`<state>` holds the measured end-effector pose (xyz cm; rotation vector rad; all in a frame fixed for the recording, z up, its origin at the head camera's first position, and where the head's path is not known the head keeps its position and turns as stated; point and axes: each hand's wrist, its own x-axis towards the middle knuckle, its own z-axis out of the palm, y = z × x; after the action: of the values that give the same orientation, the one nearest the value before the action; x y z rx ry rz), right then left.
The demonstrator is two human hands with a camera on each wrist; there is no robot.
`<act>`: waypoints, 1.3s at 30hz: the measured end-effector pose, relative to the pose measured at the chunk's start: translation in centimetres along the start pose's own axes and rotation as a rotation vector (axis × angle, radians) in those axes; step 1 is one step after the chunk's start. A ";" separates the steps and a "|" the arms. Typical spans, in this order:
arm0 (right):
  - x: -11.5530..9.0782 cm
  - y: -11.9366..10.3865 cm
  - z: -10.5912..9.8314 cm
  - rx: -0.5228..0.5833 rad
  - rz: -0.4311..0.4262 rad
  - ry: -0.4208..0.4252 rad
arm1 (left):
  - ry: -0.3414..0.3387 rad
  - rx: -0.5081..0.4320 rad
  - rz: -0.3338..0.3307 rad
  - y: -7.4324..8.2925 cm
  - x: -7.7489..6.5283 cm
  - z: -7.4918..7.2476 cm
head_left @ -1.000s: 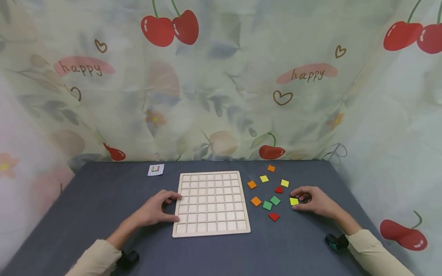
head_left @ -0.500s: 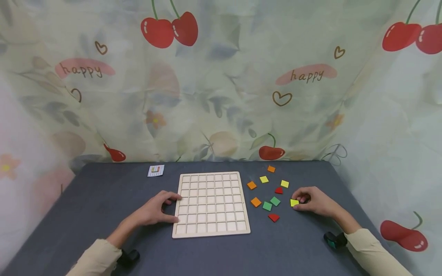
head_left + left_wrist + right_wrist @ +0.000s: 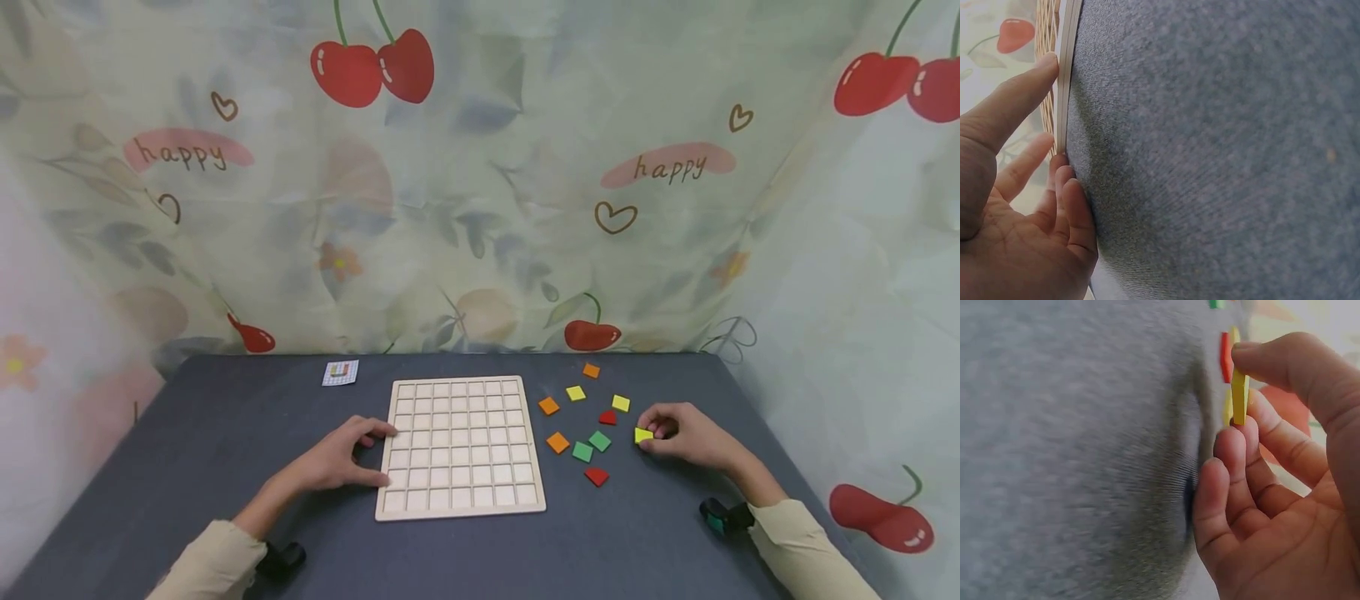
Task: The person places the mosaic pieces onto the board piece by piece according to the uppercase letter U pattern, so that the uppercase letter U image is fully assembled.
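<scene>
A pale wooden board (image 3: pixel 460 457) divided into small square cells lies mid-table. At its left edge rests my left hand (image 3: pixel 333 454), the thumb and fingertips touching the rim with a wide gap between them. In the left wrist view the thumb (image 3: pixel 1019 100) lies nearly straight along that edge. My right hand (image 3: pixel 690 435), right of the board, pinches a yellow square tile (image 3: pixel 643 436) between thumb and fingers. The right wrist view shows this tile (image 3: pixel 1239 400) edge-on at the fingertips, raised off the cloth, with the other fingers curled below.
Loose tiles lie between board and right hand: three orange (image 3: pixel 558 442), two more yellow (image 3: pixel 575 393), two green (image 3: pixel 582 452) and two red (image 3: pixel 597 477). A small printed card (image 3: pixel 341 372) sits at the back left. A patterned curtain (image 3: pixel 465 208) hangs behind the dark table (image 3: pixel 480 558).
My right hand has tightened its pinch on the yellow tile and lifted it slightly. The left hand stays at the board's edge. The head view has tilted up a little.
</scene>
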<state>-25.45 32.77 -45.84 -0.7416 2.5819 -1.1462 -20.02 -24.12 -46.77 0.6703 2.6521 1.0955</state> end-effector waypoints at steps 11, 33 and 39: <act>0.7 -0.5 0.1 0.183 -0.046 -0.004 | -0.013 0.002 -0.001 -0.1 0.2 -0.1; 3.3 -4.0 4.7 0.195 -0.118 0.091 | -0.023 -0.014 -0.046 0.2 0.3 -0.3; 3.6 -4.8 5.6 0.186 -0.121 0.053 | -0.018 -0.017 -0.048 0.4 0.3 -0.3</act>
<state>-24.62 24.63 -46.06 -0.8439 2.4575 -1.4373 -20.27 -23.93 -46.30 0.6076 2.6265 1.0929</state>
